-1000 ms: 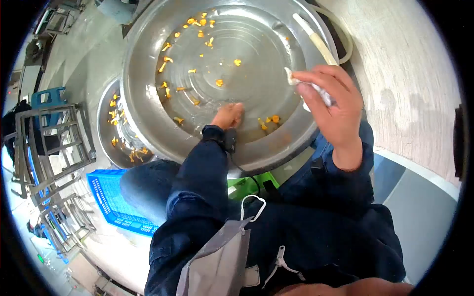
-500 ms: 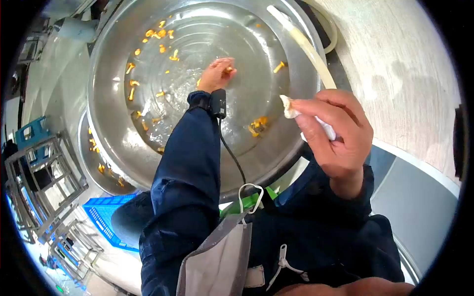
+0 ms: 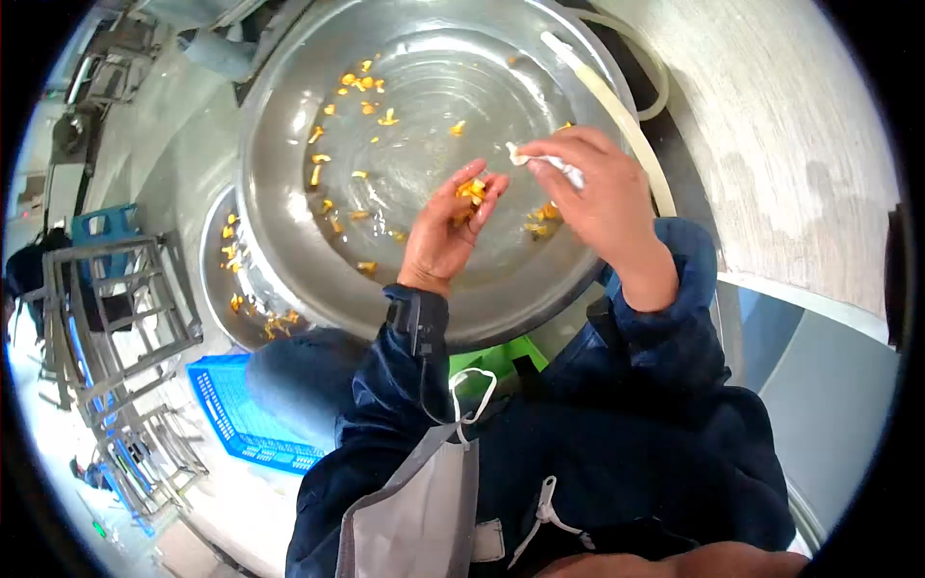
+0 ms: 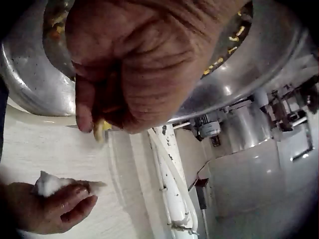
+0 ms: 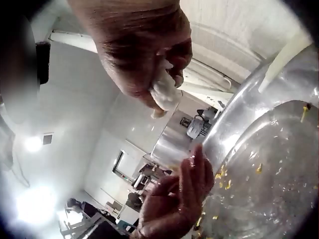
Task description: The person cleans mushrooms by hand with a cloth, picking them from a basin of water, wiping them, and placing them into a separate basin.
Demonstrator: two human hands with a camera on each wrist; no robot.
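Above the large metal basin (image 3: 279, 241), the left hand (image 3: 445, 231) holds a small yellow-orange mushroom (image 3: 472, 191) in curled fingers. In the left wrist view a pale stem (image 4: 99, 132) pokes out between the fingers of that hand (image 4: 134, 64). To its right, the right hand (image 3: 602, 193) pinches a white cloth-like wad (image 3: 568, 171), whose pale tip (image 3: 517, 154) sticks out past thumb and forefinger. The right wrist view shows the wad (image 5: 165, 89) under the right hand (image 5: 144, 50). Many yellow mushrooms (image 3: 366, 83) lie in shallow water in the basin.
A smaller metal bowl (image 3: 217, 289) with mushrooms stands left of the basin. Below it are a blue crate (image 3: 226, 409) and a green container (image 3: 525, 352). A pale hose (image 3: 612, 104) lies over the basin's right rim. Metal racks (image 3: 116, 318) stand at the far left.
The left hand went down into the basin, then rose back toward the body with a mushroom in its fingers. The right hand, still pinching the white wad, has moved left, closer to it.
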